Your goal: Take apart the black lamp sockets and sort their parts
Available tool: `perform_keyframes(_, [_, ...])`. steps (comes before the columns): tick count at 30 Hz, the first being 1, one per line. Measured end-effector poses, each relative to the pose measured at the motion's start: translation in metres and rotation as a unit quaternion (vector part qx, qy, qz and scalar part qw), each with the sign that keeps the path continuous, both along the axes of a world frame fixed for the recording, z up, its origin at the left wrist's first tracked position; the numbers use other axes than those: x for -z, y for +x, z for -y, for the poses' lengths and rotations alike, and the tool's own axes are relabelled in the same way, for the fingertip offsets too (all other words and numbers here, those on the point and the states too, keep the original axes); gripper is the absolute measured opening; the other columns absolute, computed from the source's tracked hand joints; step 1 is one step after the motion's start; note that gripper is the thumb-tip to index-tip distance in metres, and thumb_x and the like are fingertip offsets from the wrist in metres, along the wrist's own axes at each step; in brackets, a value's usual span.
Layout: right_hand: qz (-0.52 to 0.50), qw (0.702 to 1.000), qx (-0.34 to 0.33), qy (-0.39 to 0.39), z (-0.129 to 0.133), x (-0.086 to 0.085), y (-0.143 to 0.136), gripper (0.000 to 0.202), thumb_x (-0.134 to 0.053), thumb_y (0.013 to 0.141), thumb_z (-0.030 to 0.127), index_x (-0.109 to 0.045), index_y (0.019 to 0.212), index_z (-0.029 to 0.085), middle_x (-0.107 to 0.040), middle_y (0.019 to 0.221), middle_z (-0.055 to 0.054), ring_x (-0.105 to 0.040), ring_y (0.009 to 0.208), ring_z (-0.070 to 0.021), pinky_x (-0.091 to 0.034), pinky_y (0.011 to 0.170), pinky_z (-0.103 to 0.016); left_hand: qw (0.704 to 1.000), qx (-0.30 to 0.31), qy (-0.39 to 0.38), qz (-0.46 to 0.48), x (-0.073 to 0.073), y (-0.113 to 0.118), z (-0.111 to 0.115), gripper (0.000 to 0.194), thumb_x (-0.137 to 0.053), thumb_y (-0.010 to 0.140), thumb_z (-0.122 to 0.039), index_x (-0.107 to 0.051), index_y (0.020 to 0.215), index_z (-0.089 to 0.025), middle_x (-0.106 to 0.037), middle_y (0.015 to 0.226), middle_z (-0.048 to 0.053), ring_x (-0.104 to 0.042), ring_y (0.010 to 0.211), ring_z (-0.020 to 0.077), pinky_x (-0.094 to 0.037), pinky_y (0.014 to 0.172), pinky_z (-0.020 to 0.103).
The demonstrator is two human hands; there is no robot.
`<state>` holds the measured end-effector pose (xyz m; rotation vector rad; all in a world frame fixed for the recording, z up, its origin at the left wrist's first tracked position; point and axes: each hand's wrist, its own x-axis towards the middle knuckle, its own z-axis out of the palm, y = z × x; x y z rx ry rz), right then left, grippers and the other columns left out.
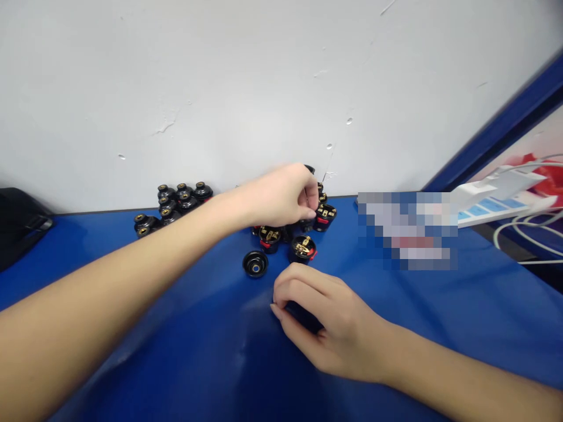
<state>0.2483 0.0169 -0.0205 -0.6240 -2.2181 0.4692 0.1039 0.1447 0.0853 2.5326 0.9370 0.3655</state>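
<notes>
My left hand reaches over a group of black round connector parts with brass contacts and red tabs. Its fingers are bent and closed, and what they grip is hidden. One connector part stands right beside its fingertips. Lower down, my right hand hovers near or rests on the table, thumb and fingers pinched; I cannot make out anything in them. Just beyond it stands another connector part, with a similar connector part to its left. A black round cap lies with its hollow side up.
Several assembled black pieces stand grouped at the back left of the blue table. A black bag-like object sits at the far left. On the right are a blurred-out item, a white power strip and white cables.
</notes>
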Motion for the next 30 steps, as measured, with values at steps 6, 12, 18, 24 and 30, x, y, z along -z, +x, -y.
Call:
perform_keyframes(6, [-0.002, 1.0, -0.01, 0.0, 0.004, 0.003, 0.001, 0.016, -0.054, 0.099, 0.003, -0.059, 0.099, 0.018, -0.066, 0.091, -0.006, -0.059, 0.082, -0.017, -0.053, 0.073, -0.03, 0.985, -0.071, 0.148, 0.046, -0.026, -0.021, -0.003, 0.003, -0.076, 0.091, -0.016, -0.077, 0.093, -0.017, -0.08, 0.088, 0.005, -0.072, 0.077, 0.019, -0.054, 0.072, 0.034])
perform_keyframes(12, [0.0, 1.0, -0.01, -0.008, 0.004, 0.001, 0.001, 0.017, -0.053, 0.1, 0.004, -0.059, 0.1, 0.02, -0.066, 0.092, -0.006, -0.06, 0.082, -0.0179, -0.054, 0.073, -0.031, 0.934, -0.073, 0.347, -0.036, -0.021, -0.024, -0.02, 0.021, -0.058, 0.098, -0.013, -0.075, 0.107, -0.022, -0.08, 0.107, 0.009, -0.073, 0.097, 0.0286, -0.053, 0.083, 0.042])
perform_keyframes(18, [0.002, 1.0, -0.008, -0.004, 0.002, 0.0, 0.001, 0.017, -0.053, 0.1, 0.004, -0.058, 0.1, 0.021, -0.066, 0.091, -0.006, -0.06, 0.081, -0.0176, -0.054, 0.072, -0.031, 0.906, -0.053, 0.398, -0.136, 0.002, -0.021, -0.033, 0.031, -0.046, 0.101, -0.005, -0.071, 0.117, -0.013, -0.077, 0.106, 0.017, -0.071, 0.099, 0.0312, -0.049, 0.077, 0.039])
perform_keyframes(24, [0.003, 1.0, -0.013, -0.004, 0.004, 0.002, 0.002, 0.017, -0.054, 0.099, 0.002, -0.059, 0.099, 0.019, -0.066, 0.092, -0.006, -0.06, 0.081, -0.0172, -0.053, 0.073, -0.03, 0.944, -0.049, 0.319, -0.068, 0.001, -0.028, -0.04, 0.019, -0.068, 0.096, -0.014, -0.075, 0.113, -0.016, -0.08, 0.103, 0.009, -0.072, 0.093, 0.0243, -0.051, 0.08, 0.035])
perform_keyframes(30, [0.005, 1.0, -0.015, -0.007, 0.003, 0.0, 0.002, 0.017, -0.053, 0.1, 0.004, -0.059, 0.099, 0.02, -0.066, 0.092, -0.006, -0.059, 0.081, -0.0173, -0.054, 0.072, -0.03, 0.968, -0.046, 0.248, 0.002, -0.005, -0.03, -0.046, 0.016, -0.07, 0.092, -0.012, -0.082, 0.102, -0.019, -0.081, 0.094, 0.006, -0.073, 0.085, 0.0202, -0.054, 0.082, 0.035])
